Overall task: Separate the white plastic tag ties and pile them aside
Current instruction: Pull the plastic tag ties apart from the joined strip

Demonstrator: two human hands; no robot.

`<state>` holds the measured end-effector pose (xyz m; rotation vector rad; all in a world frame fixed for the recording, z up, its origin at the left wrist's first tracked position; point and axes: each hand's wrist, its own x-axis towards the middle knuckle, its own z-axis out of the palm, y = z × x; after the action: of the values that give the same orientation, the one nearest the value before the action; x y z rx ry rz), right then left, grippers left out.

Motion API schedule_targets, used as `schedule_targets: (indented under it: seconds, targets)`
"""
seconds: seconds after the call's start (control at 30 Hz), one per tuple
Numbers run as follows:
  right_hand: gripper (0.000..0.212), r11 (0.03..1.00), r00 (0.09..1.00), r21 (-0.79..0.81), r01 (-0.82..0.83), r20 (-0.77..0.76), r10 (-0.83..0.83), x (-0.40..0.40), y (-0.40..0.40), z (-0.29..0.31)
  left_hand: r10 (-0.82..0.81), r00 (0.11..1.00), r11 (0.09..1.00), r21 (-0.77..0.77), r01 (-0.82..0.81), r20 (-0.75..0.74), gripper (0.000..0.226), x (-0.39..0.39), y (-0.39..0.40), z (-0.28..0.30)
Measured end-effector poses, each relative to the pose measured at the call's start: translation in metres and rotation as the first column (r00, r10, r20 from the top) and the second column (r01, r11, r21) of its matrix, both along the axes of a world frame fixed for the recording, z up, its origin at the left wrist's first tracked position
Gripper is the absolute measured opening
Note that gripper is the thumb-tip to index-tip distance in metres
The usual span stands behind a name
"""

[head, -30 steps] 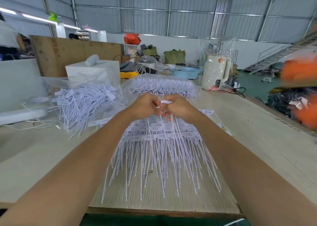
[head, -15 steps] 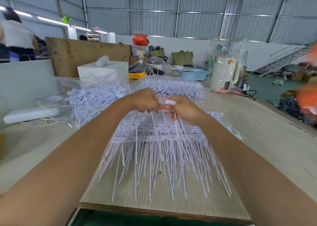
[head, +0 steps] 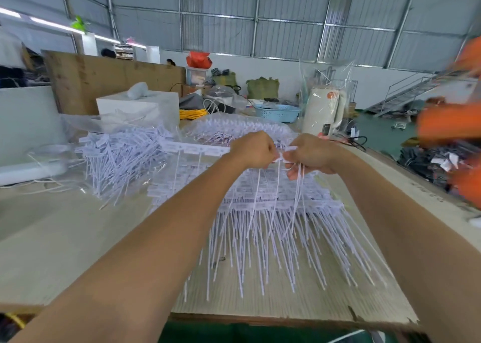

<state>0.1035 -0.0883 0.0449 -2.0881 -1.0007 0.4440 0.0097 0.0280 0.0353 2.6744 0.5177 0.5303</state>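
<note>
Tag ties (head: 273, 228) lie in a wide heap of joined strips on the table (head: 65, 238), their thin tails fanning toward the near edge. Above the heap both hands meet. The left hand (head: 253, 149) has its grip curled tight on a strip of ties (head: 197, 149), which sticks out level to the left with a few tails hanging down from it. The right hand (head: 311, 155) has its grip pinched on the end tag of that strip, just beside the left knuckles, and also holds a small bunch of loose ties (head: 296, 186) under its curled fingers; their tails hang down onto the heap.

Left of the heap, well apart from the hands, sits a pile of loose ties (head: 117, 158), lying partly on clear plastic wrap (head: 78, 124). Beyond the hands a clear bag (head: 234, 126) holds more ties. Farther back on the table stand a white box (head: 138, 108), a yellow cord coil (head: 194, 113), a blue basket (head: 277, 112) and a white kettle (head: 322, 111) wrapped in clear film. A brown board (head: 104, 80) stands behind the box. At the right edge blurred orange shapes (head: 447, 124) fill the view; I cannot tell what they are.
</note>
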Motion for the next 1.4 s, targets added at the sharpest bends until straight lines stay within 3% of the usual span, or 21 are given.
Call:
schedule_targets:
  seconds: [0.23, 0.37, 0.43, 0.5, 0.6, 0.73, 0.83, 0.93, 1.03, 1.1, 1.17, 1.2, 1.27, 1.4]
  targets:
    - [0.026, 0.988, 0.996, 0.124, 0.088, -0.007, -0.088, 0.000, 0.004, -0.026, 0.008, 1.000, 0.988, -0.156, -0.008, -0.002, 0.035, 0.008, 0.002, -0.019]
    - [0.023, 0.987, 0.994, 0.130, 0.098, -0.061, -0.091, -0.001, 0.009, -0.032, 0.080, 0.996, 0.995, -0.057, -0.077, 0.048, 0.038, 0.005, 0.011, -0.031]
    - [0.017, 0.992, 0.996, 0.104, 0.070, -0.055, -0.065, -0.002, 0.009, -0.031, 0.087, 0.994, 0.993, -0.091, -0.082, 0.062, 0.037, 0.003, 0.013, -0.036]
    - [0.005, 0.994, 0.998, 0.102, 0.044, 0.033, -0.047, -0.005, 0.010, -0.030, 0.118, 0.989, 0.978, -0.184, -0.100, 0.087, 0.036, 0.006, 0.016, -0.038]
    - [0.013, 0.988, 0.977, 0.147, 0.053, 0.199, -0.082, -0.008, 0.014, -0.032, 0.147, 0.982, 0.924, -0.372, -0.094, 0.117, 0.034, 0.011, 0.019, -0.035]
    - [0.009, 0.971, 0.838, 0.239, 0.027, 0.524, -0.152, -0.011, 0.016, -0.043, 0.146, 0.974, 0.757, -0.654, 0.003, 0.173, 0.027, 0.017, 0.022, -0.029]
    - [0.010, 0.960, 0.696, 0.274, -0.049, 0.699, -0.164, -0.016, 0.014, -0.051, 0.160, 0.982, 0.799, -0.597, -0.067, 0.104, 0.036, 0.021, 0.022, -0.028]
    - [0.010, 0.941, 0.616, 0.324, -0.101, 0.763, -0.197, -0.023, 0.006, -0.052, 0.137, 0.987, 0.781, -0.623, -0.054, 0.086, 0.037, 0.020, 0.024, -0.029]
    - [0.007, 0.880, 0.572, 0.399, -0.256, 0.797, -0.195, -0.044, 0.007, -0.042, 0.224, 0.974, 0.798, -0.582, -0.156, 0.046, 0.029, 0.016, 0.034, -0.036]
    - [0.005, 0.865, 0.714, 0.437, -0.248, 0.685, -0.141, -0.047, 0.014, -0.027, 0.217, 0.971, 0.789, -0.603, -0.115, 0.098, 0.024, 0.015, 0.035, -0.043]
    - [0.008, 0.899, 0.943, 0.430, -0.077, 0.325, -0.075, -0.037, 0.013, -0.009, 0.101, 0.982, 0.790, -0.613, 0.017, 0.158, 0.019, 0.014, 0.030, -0.045]
    - [0.007, 0.911, 0.992, 0.413, -0.004, 0.116, -0.048, -0.030, 0.010, -0.004, 0.054, 0.988, 0.806, -0.591, 0.041, 0.143, 0.021, 0.013, 0.028, -0.045]
    - [0.007, 0.891, 0.992, 0.442, 0.100, -0.109, -0.058, -0.019, 0.004, 0.002, -0.008, 0.994, 0.837, -0.544, 0.065, 0.106, 0.028, 0.011, 0.026, -0.043]
    - [0.006, 0.751, 0.947, 0.620, 0.227, -0.321, -0.022, -0.003, 0.002, 0.008, -0.042, 0.992, 0.865, -0.492, 0.095, 0.118, 0.019, 0.010, 0.028, -0.041]
